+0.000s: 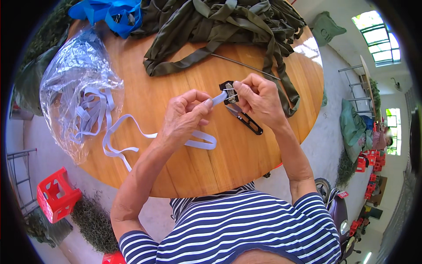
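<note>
My left hand [187, 112] pinches a flat pale-lavender elastic band [219, 98] between thumb and fingertips. The band's end reaches a small black piece with metal parts [228, 91], like a clip or buckle; its exact kind I cannot make out. At its other side, my right hand [259, 99] grips that piece with thumb and forefinger. Just under the right hand, black thread snips [247, 121] lie on the table. The rest of the band loops below the left wrist and trails left toward a clear plastic bag [72, 66] with more elastic in it.
A round wooden table [211, 171] stands before me. Olive-green fabric with long straps [220, 26] is heaped along its far side, beside a blue bag [110, 15]. A thin rod [246, 67] pokes out of the fabric. A red plastic stool [57, 196] stands on the floor at left.
</note>
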`<control>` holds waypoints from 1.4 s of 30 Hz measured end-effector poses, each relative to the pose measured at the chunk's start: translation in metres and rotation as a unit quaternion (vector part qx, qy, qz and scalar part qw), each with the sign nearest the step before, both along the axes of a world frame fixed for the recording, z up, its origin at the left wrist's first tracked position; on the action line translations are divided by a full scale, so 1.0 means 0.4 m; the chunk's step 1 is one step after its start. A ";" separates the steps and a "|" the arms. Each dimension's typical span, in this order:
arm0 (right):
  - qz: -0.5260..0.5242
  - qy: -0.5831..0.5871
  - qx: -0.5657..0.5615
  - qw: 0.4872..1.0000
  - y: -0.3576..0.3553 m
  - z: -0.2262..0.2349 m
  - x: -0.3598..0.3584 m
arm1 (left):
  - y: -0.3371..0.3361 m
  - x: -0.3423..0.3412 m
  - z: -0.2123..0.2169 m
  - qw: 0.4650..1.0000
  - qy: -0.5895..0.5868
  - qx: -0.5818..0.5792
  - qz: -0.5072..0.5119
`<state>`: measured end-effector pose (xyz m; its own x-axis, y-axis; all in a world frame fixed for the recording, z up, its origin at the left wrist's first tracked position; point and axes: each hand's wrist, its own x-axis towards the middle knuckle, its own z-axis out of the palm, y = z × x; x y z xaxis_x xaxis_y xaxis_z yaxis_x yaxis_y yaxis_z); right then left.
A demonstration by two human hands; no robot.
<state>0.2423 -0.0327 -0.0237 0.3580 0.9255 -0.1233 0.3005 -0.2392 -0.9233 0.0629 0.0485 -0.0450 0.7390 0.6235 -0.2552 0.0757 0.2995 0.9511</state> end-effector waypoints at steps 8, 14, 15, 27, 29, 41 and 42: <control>0.018 -0.110 0.033 0.993 -0.009 0.012 -0.038 | -0.008 -0.007 -0.008 0.998 -0.055 0.009 -0.019; 0.096 -0.183 -0.096 0.974 0.006 0.045 -0.047 | -0.022 -0.010 -0.010 0.998 -0.053 0.041 -0.001; 0.093 -0.189 -0.109 0.971 0.004 0.044 -0.051 | -0.022 -0.010 -0.004 0.998 -0.048 0.041 -0.003; 0.052 -0.213 -0.010 0.976 0.010 -0.012 0.005 | -0.007 -0.029 0.034 0.985 0.027 0.170 -0.026; 0.063 -0.239 0.005 0.969 0.007 -0.025 0.006 | -0.006 -0.032 0.034 0.980 0.040 0.190 -0.035; 0.067 -0.226 0.000 0.972 0.002 -0.014 0.000 | -0.007 -0.034 0.043 0.960 0.069 0.269 -0.029; 0.065 -0.202 -0.022 0.977 0.002 0.001 -0.010 | -0.006 -0.036 0.045 0.960 0.075 0.266 -0.037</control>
